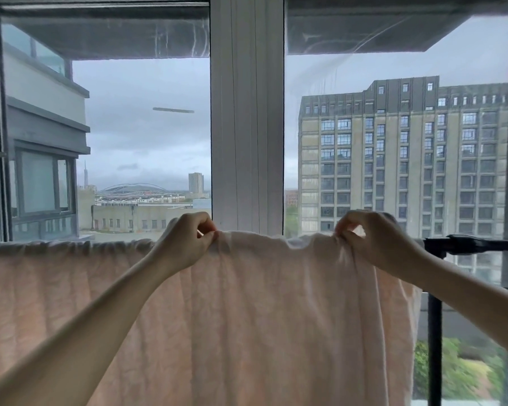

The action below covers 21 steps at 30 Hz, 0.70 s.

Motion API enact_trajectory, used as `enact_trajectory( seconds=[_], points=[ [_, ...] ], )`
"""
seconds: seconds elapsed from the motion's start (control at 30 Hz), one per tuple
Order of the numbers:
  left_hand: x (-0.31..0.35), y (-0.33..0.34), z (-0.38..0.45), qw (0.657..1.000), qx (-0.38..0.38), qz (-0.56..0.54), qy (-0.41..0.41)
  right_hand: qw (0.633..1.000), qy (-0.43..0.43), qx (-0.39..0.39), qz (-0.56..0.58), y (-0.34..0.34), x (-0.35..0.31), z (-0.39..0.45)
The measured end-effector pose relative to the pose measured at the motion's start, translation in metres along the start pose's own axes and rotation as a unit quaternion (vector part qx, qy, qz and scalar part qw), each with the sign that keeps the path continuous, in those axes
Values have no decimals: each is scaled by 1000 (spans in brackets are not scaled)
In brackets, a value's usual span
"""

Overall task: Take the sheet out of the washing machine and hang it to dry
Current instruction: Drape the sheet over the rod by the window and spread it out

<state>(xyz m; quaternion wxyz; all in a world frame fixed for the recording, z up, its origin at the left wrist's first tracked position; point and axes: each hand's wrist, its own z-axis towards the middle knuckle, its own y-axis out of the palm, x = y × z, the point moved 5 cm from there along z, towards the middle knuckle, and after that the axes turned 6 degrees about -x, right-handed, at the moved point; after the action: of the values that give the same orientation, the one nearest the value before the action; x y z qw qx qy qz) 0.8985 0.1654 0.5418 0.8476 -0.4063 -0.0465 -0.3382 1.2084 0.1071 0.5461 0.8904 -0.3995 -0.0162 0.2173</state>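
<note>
Sheet of pale pink crinkled cotton (247,317) is hanging over the black metal drying rail (475,244) by the window.
Left hand (185,241) and right hand (373,238) are each pinching its top fold, well apart; it looks soft, limp and damp-heavy, best gripped along that edge. No containers are showing.

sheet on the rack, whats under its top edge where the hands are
The pink sheet covers whatever carries it there. A black rack bar emerges at its right end, so the bar likely runs beneath. The left hand and right hand pinch the top fold.
</note>
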Motion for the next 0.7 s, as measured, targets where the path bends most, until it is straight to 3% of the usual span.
enact_trajectory(
  seconds=[0.23,0.43,0.63,0.7],
  points=[
    [3,-2,-1,1000,-12,-3,-6,999,-33,-17,5,19,-25,-8],
    [8,-2,-3,1000,8,-19,0,994,14,-12,111,11,-19,2],
    [10,-6,-4,1000,15,-12,6,993,50,56,89,-16,6,9],
    [12,-3,-5,1000,-1,13,1,996,48,26,70,-15,11,8]
  ],
)
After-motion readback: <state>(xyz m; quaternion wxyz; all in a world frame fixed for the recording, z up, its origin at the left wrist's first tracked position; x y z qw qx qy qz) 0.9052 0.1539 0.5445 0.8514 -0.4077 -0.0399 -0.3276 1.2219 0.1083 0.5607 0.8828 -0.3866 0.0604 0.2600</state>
